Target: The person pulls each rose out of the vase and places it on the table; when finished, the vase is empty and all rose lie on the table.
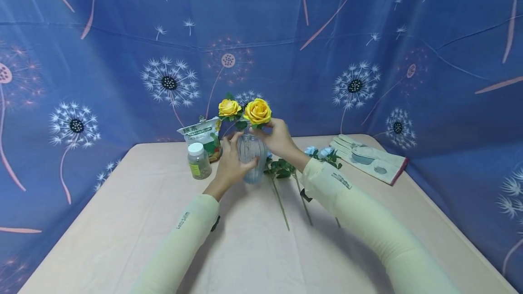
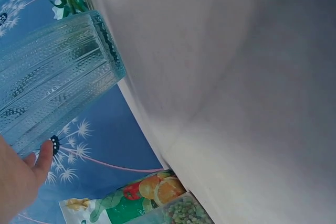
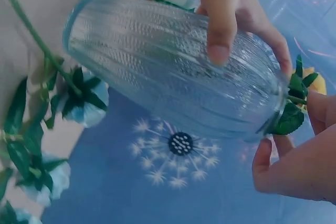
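Note:
A clear ribbed glass vase (image 1: 252, 160) stands near the middle of the table. My left hand (image 1: 232, 163) grips its side, the thumb across the front in the right wrist view. At the vase's mouth, my right hand (image 1: 282, 139) pinches a yellow rose (image 1: 258, 111) just below its bloom, fingertips right at the glass rim (image 3: 281, 111). A second yellow rose (image 1: 229, 108) leans out to the left over the vase. Green leaves (image 3: 287, 119) crowd the neck and partly hide the stems.
Left of the vase stand a lidded jar (image 1: 199, 162) of pellets and a printed bag (image 1: 208, 135). Several pale blue roses (image 1: 325, 152) lie to the right, their stems (image 1: 280, 201) pointing toward the front. Work gloves (image 1: 367, 158) lie at the back right, before a blue dandelion-print cloth (image 1: 278, 71).

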Motion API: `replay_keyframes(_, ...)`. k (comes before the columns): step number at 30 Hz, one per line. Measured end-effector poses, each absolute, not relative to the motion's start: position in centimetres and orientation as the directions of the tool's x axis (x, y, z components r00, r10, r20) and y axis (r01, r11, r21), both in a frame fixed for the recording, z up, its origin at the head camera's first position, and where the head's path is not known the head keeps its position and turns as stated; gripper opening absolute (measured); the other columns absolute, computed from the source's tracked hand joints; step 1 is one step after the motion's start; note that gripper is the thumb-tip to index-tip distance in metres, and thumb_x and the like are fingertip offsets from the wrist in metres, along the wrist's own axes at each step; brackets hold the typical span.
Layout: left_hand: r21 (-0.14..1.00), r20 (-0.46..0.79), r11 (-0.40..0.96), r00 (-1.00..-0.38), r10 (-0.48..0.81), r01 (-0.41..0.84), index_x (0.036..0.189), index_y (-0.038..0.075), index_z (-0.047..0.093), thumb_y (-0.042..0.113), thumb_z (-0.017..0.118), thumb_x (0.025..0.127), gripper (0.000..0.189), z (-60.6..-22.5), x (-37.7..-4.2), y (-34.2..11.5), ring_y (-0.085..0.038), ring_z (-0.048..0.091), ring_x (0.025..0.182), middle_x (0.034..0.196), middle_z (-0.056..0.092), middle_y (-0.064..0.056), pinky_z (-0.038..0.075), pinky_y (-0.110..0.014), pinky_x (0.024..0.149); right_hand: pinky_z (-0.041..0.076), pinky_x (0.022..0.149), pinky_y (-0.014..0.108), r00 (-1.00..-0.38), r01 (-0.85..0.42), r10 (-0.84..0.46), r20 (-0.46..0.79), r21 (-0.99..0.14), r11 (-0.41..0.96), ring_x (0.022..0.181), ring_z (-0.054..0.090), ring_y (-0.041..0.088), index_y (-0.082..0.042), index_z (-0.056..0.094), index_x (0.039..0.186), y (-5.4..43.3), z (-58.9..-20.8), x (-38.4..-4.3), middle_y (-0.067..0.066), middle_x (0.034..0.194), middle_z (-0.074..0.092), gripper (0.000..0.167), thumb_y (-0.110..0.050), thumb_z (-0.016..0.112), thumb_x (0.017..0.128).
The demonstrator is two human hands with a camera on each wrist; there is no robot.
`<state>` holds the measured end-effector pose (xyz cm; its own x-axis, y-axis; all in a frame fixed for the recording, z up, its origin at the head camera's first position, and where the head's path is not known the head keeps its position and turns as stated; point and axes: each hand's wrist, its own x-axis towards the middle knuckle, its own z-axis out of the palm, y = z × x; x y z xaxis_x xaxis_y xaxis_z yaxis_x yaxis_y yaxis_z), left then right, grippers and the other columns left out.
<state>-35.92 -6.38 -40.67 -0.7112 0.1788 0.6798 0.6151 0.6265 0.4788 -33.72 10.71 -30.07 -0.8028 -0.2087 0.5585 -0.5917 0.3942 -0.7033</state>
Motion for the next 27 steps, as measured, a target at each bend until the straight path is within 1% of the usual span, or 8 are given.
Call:
replay_keyframes(6,0.486,0.668,0.633,-0.723,0.175,0.602,0.146,0.026,0.021,0.038,0.079,0.080,0.089,-40.62,-35.77,-6.38,-0.042,0.060,0.088,0.136,0.030,-0.028,0.056,-0.053,0.066,0.052,0.094,0.044,-0.785,-0.618,-0.279,0.553,-0.673,0.406,0.102,0.068,0.028,0.000,0.069,0.117,11.41,-29.04,-32.84,0.014,0.105,0.073,0.027,-0.015,0.069,0.094)
replay_keyframes(9,0.492,0.659,0.634,-0.731,0.176,0.596,0.147,0.026,0.021,0.038,0.079,0.081,0.089,-40.57,-35.72,-6.30,-0.041,0.060,0.085,0.137,0.030,-0.028,0.056,-0.050,0.062,0.054,0.081,0.039,-0.778,-0.628,-0.292,0.557,-0.661,0.411,0.086,0.067,0.027,-0.001,0.068,0.118,11.68,-29.00,-32.76,0.013,0.100,0.072,0.026,-0.011,0.068,0.094)
replay_keyframes(12,0.495,0.654,0.636,-0.735,0.175,0.592,0.148,0.026,0.020,0.039,0.079,0.081,0.090,-40.62,-35.74,-6.22,-0.042,0.061,0.085,0.139,0.029,-0.029,0.055,-0.051,0.062,0.049,0.066,0.035,-0.763,-0.645,-0.290,0.577,-0.652,0.399,0.072,0.060,0.025,-0.002,0.067,0.118,11.82,-29.23,-32.88,0.012,0.095,0.070,0.027,-0.010,0.070,0.093)
replay_keyframes(14,0.496,0.651,0.640,-0.739,0.172,0.586,0.147,0.028,0.020,0.039,0.079,0.081,0.090,-40.71,-35.77,-6.26,-0.045,0.061,0.089,0.142,0.027,-0.032,0.056,-0.053,0.063,0.050,0.065,0.033,-0.762,-0.647,-0.279,0.585,-0.663,0.377,0.071,0.061,0.024,-0.002,0.065,0.122,11.68,-29.38,-32.93,0.012,0.099,0.069,0.033,-0.010,0.072,0.091)
replay_keyframes(17,0.501,0.651,0.638,-0.741,0.167,0.584,0.147,0.030,0.019,0.039,0.079,0.080,0.090,-40.74,-35.81,-6.27,-0.049,0.061,0.094,0.144,0.026,-0.033,0.056,-0.056,0.067,0.056,0.074,0.031,-0.766,-0.643,-0.263,0.587,-0.703,0.304,0.089,0.066,0.023,-0.002,0.060,0.124,11.43,-29.61,-33.00,0.012,0.111,0.066,0.038,-0.010,0.075,0.089)
replay_keyframes(21,0.508,0.655,0.629,-0.738,0.162,0.588,0.147,0.031,0.019,0.039,0.080,0.080,0.091,-40.61,-35.71,-6.28,-0.051,0.059,0.100,0.143,0.026,-0.031,0.055,-0.059,0.072,0.056,0.082,0.037,-0.775,-0.627,-0.258,0.576,-0.754,0.198,0.109,0.064,0.025,0.000,0.057,0.121,11.13,-29.86,-33.34,0.015,0.119,0.064,0.038,-0.006,0.074,0.088)
replay_keyframes(25,0.511,0.640,0.640,-0.751,0.162,0.573,0.147,0.029,0.019,0.041,0.079,0.081,0.091,-40.55,-35.57,-6.32,-0.053,0.056,0.108,0.144,0.025,-0.032,0.052,-0.063,0.079,0.054,0.088,0.039,-0.794,-0.598,-0.270,0.545,-0.779,0.187,0.113,0.062,0.027,0.002,0.063,0.122,10.96,-29.94,-33.67,0.016,0.122,0.066,0.036,-0.004,0.074,0.088)
replay_keyframes(27,0.513,0.631,0.646,-0.759,0.164,0.566,0.148,0.028,0.018,0.042,0.079,0.081,0.092,-40.56,-35.55,-6.34,-0.055,0.053,0.113,0.146,0.023,-0.032,0.051,-0.064,0.083,0.054,0.090,0.039,-0.806,-0.582,-0.281,0.522,-0.784,0.214,0.111,0.063,0.026,0.001,0.066,0.122,10.94,-29.94,-33.74,0.015,0.120,0.067,0.037,-0.004,0.075,0.087)
